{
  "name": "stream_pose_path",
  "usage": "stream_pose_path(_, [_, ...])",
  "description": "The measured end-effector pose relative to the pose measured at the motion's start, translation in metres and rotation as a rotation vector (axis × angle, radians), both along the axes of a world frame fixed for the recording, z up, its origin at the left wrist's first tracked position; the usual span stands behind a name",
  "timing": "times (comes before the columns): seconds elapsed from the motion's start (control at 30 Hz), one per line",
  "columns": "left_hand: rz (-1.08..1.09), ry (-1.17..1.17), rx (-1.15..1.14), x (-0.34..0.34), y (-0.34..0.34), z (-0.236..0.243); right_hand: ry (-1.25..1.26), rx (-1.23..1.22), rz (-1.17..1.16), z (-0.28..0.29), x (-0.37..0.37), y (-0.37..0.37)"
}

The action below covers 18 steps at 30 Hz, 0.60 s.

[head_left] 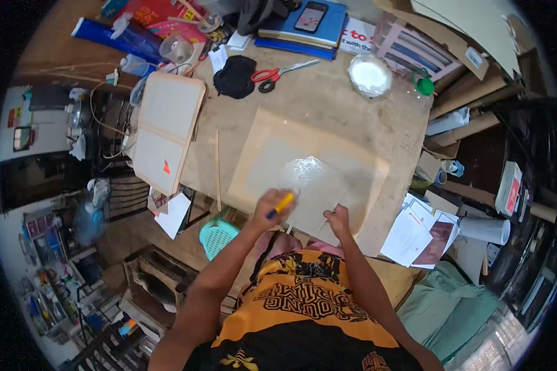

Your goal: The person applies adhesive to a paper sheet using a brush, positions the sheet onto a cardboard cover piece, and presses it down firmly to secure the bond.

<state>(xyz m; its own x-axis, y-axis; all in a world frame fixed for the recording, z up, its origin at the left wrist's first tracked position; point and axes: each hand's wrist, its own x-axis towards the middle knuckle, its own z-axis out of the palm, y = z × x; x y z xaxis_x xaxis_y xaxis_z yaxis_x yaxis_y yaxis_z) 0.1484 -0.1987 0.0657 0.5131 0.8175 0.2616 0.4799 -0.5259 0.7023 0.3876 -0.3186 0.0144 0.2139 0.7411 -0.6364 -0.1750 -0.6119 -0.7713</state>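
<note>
My left hand [270, 209] is closed around a tool with a yellow-and-blue handle [283, 204]; its working end is blurred, so its kind is unclear. The tool is just over the near part of grey boards [278, 157], which lie on a larger tan sheet [267, 123]. A wet-looking shine shows on the boards' middle. At the near edge, my right hand [336, 220] has its fingers closed on the corner of a grey board piece [319, 196] that lies over the others.
Left of the sheet are a thin wooden stick [218, 167] and a tan-edged grey panel [170, 127]. Red-handled scissors [272, 75], a black cloth item [234, 76] and a round container with white contents [370, 75] sit farther back. Papers [407, 235] lie at the right edge.
</note>
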Motion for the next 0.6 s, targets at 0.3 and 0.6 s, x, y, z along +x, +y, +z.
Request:
stream_pose_path(0.3, [0.474,0.2,-0.119,-0.041,-0.025,-0.056,-0.013,-0.057,-0.012,0.013,-0.001,0.007])
stream_pose_path(0.6, [0.351,-0.055,-0.462,-0.03,-0.006,-0.015,-0.057,-0.072,0.071,-0.013,0.003,-0.003])
